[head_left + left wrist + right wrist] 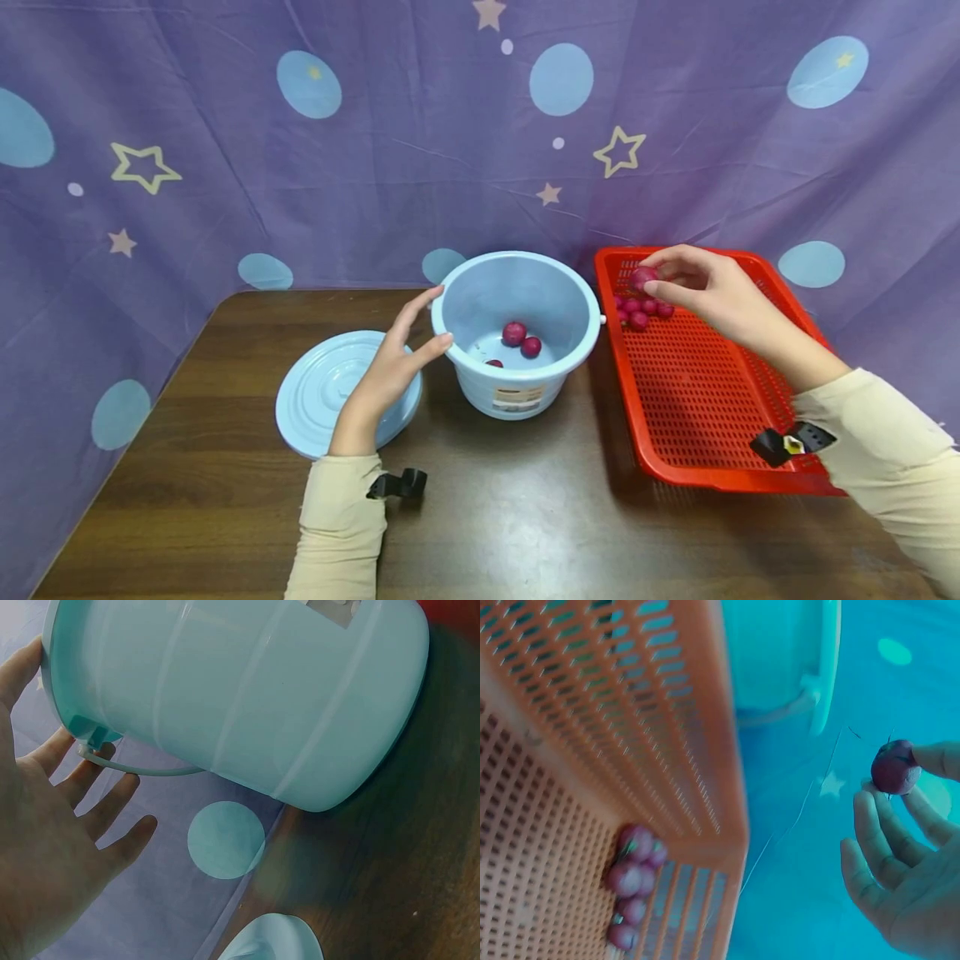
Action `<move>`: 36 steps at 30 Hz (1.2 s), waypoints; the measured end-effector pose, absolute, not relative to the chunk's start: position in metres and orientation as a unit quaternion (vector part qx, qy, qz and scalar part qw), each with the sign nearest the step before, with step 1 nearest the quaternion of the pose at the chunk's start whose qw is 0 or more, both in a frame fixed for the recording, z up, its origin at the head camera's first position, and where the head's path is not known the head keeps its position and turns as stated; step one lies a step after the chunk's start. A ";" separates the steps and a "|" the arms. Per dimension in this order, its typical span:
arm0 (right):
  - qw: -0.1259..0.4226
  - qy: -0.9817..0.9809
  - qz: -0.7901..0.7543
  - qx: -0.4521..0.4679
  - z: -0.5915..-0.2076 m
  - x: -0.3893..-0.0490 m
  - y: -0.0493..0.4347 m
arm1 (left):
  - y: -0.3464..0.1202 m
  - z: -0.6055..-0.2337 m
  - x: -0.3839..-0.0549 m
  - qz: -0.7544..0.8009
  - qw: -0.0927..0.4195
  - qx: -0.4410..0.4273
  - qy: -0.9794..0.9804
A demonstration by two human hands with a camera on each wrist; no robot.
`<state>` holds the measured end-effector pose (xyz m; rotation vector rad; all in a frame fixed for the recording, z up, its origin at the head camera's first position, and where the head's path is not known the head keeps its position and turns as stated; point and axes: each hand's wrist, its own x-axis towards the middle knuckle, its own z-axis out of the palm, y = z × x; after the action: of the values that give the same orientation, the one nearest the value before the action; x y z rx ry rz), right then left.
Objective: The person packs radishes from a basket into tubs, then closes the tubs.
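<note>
Between thumb and fingertips my right hand (701, 287) pinches a round red radish (895, 767), held above the far left corner of the red basket (641, 417). Below it, several more radishes (630, 877) lie bunched in that corner. The light blue bucket (517, 387) stands upright on the table with a few radishes (514, 334) on its bottom. My left hand (393, 367) touches the left side of the bucket's rim with spread, fairly straight fingers; in the left wrist view the other fingers (112, 806) fan out near the bucket handle (150, 772).
A light blue round lid (307, 408) lies flat on the wooden table (495, 517) left of the bucket, partly under the left forearm. Behind the table hangs a purple curtain (420, 167) with stars and dots. The basket stands close to the bucket's right side.
</note>
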<state>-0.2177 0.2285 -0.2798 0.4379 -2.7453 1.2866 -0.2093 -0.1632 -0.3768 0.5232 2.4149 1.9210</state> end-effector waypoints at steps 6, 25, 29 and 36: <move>0.027 -0.877 0.448 0.172 -0.272 -0.212 0.211 | -0.164 -0.378 -0.209 0.615 0.008 0.166 0.771; -0.008 -0.880 0.419 0.222 -0.263 -0.214 0.162 | -0.163 -0.378 -0.209 0.613 0.001 0.173 0.771; -0.021 -0.880 0.409 0.242 -0.264 -0.215 0.149 | -0.163 -0.378 -0.208 0.616 0.004 0.174 0.768; -0.019 -0.878 0.395 0.269 -0.272 -0.221 0.129 | -0.163 -0.378 -0.209 0.620 0.004 0.171 0.766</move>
<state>-0.2210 0.1291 -0.2716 0.8546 -2.7927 1.2568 -0.2088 -0.1630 -0.3775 0.5366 2.4003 1.9426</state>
